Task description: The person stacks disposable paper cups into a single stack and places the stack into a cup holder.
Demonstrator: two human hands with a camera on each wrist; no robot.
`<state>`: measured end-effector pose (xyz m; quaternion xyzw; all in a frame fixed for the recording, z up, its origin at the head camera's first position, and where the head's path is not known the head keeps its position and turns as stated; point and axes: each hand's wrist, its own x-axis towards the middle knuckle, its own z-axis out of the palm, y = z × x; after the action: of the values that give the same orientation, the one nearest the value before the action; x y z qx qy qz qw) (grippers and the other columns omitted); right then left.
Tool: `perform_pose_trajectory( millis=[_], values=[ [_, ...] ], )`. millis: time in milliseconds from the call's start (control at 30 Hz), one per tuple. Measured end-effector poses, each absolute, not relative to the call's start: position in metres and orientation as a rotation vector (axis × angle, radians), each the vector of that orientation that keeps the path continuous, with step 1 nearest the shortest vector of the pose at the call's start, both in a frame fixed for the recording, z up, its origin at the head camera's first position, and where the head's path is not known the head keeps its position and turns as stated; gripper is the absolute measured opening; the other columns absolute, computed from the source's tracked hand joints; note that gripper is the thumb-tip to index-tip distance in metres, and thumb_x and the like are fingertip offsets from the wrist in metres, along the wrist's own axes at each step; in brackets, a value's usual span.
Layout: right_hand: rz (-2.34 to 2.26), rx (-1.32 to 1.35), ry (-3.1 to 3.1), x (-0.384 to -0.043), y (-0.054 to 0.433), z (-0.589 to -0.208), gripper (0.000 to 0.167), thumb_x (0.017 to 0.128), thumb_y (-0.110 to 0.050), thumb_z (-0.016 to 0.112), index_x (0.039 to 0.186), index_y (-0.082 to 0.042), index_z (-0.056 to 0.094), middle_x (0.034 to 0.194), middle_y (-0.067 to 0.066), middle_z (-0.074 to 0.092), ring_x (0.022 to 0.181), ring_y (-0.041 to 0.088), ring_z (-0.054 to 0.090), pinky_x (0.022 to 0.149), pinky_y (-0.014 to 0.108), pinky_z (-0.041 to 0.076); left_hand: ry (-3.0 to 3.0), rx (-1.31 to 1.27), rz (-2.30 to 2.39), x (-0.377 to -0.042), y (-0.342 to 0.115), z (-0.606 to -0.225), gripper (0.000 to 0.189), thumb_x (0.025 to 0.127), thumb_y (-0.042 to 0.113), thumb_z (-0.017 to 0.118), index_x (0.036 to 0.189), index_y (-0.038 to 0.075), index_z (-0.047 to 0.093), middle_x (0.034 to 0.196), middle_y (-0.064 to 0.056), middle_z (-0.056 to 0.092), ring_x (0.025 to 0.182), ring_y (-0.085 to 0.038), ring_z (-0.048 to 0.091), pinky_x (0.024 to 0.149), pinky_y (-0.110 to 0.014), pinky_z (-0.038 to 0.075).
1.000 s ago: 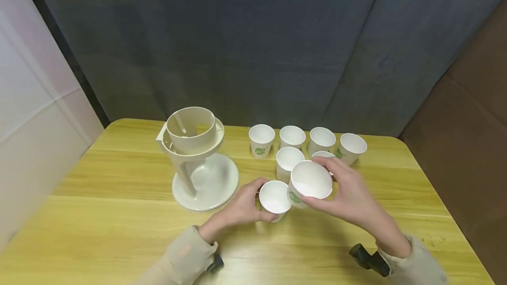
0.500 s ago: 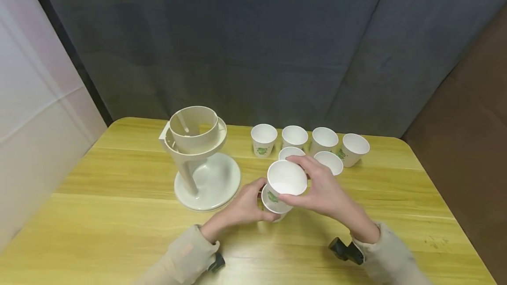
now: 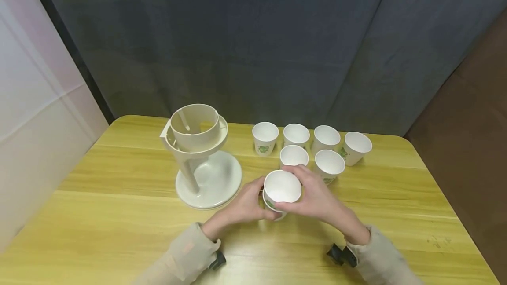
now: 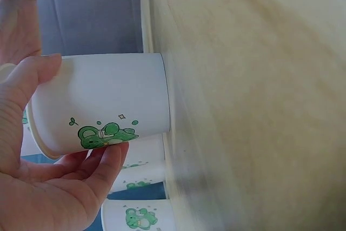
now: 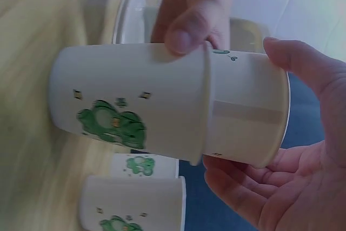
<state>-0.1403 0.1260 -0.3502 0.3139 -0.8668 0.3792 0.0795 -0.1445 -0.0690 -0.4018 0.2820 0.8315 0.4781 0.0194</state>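
Note:
Two white paper cups with green cartoon prints are in my hands. My left hand [image 3: 248, 201] grips the lower paper cup [image 4: 108, 96], which stands on the table with thumb and fingers round its sides. From the right, my right hand [image 3: 317, 195] holds the upper paper cup [image 3: 282, 186] between thumb and fingers near its rim. In the right wrist view the upper cup sits partway inside the lower cup [image 5: 124, 85], its upper part showing above the lower rim. The lower cup is mostly hidden in the head view.
Behind the hands stand several more upright paper cups, among them a left rear one [image 3: 265, 137] and one close to the right hand [image 3: 329, 162]. Left of the hands is a cream-coloured stand [image 3: 198, 144] with a ring holder and round base. A dark curtain [image 3: 253, 47] hangs behind the table.
My right hand has moved left and down, bringing its cup over the left hand's cup and then partway into it. My left hand has stayed in place.

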Motion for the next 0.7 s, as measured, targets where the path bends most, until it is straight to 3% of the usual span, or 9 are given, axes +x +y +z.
perform_pose_trajectory(
  millis=[233,700],
  values=[
    [1.100,0.939,-2.653,-0.142,0.126,-0.362,0.073,0.060,-0.033,0.087,0.119,-0.003,0.057,0.112,0.009,0.060,0.095,0.020,0.057,0.075,0.033,0.050,2.603,0.879,1.450,-0.146,-0.069,-0.402,0.066,0.063,0.015,0.084,0.118,-0.003,0.053,0.106,-0.009,0.062,0.094,-0.021,0.059,0.080,-0.029,0.051],
    [1.114,1.012,-2.640,-0.143,0.128,-0.378,0.079,0.059,-0.036,0.087,0.121,0.001,0.055,0.116,0.011,0.059,0.101,0.024,0.056,0.080,0.039,0.050,2.583,0.883,1.450,-0.145,-0.070,-0.401,0.070,0.062,0.012,0.085,0.120,-0.007,0.051,0.110,-0.014,0.061,0.096,-0.024,0.060,0.083,-0.031,0.051]
  ],
)
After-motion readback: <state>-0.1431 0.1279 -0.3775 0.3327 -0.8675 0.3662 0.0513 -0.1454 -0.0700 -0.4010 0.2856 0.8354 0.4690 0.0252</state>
